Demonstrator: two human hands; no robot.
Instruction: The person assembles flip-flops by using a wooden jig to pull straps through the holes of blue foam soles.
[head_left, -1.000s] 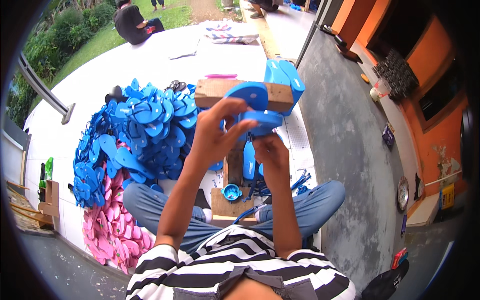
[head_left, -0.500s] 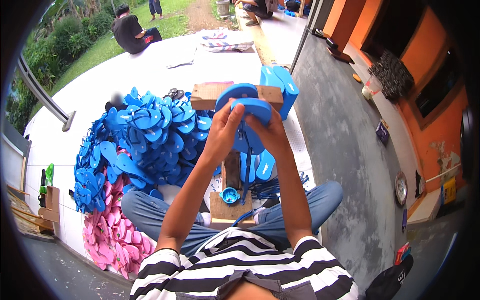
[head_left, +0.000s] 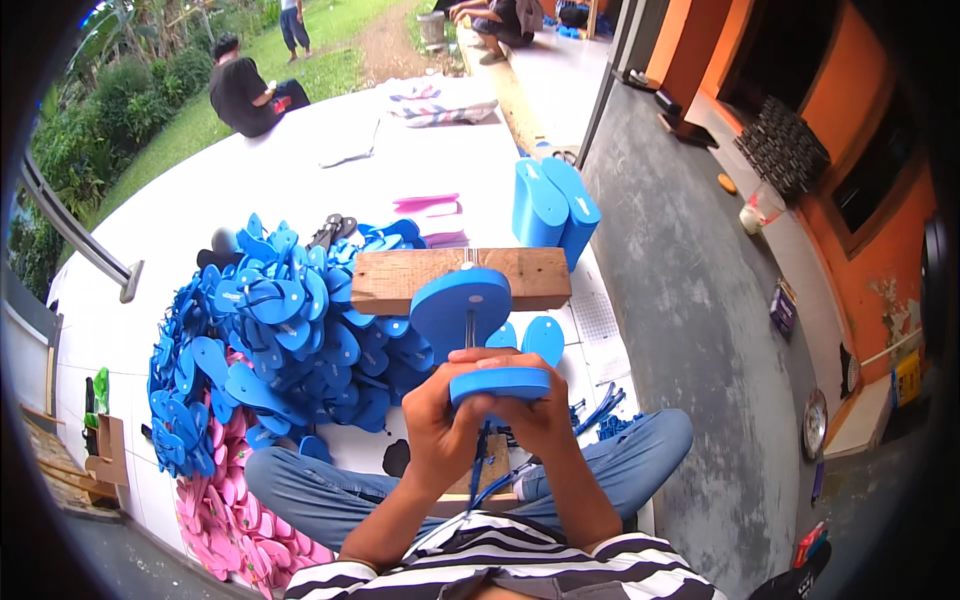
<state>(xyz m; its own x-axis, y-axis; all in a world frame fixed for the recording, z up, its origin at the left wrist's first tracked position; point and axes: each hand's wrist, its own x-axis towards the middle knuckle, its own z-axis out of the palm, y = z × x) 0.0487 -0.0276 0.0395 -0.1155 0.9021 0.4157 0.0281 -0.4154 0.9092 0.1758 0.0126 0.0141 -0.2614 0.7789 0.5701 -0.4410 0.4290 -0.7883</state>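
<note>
Both hands are closed on a blue flip-flop sole (head_left: 500,384) in front of me, fingers wrapped round its far side. My left hand (head_left: 440,415) grips its left edge and my right hand (head_left: 540,410) its right. Dark blue straps (head_left: 481,455) hang down below the hands. Just beyond them, a blue sole piece (head_left: 450,312) stands upright against a wooden block (head_left: 385,280). A thin metal rod (head_left: 470,330) runs from it toward my fingers. Whether both blue pieces are one sole, I cannot tell.
To the left lies a big heap of blue flip-flops (head_left: 290,320), with pink ones (head_left: 225,500) nearer me. Stacked blue soles (head_left: 556,205) stand behind the block at right. Loose blue straps (head_left: 605,410) lie by my right knee. A person (head_left: 245,95) sits at the far edge.
Both hands have come down toward me with the sole, away from the wooden block. The metal rod and the upright blue piece now show between the hands and the block.
</note>
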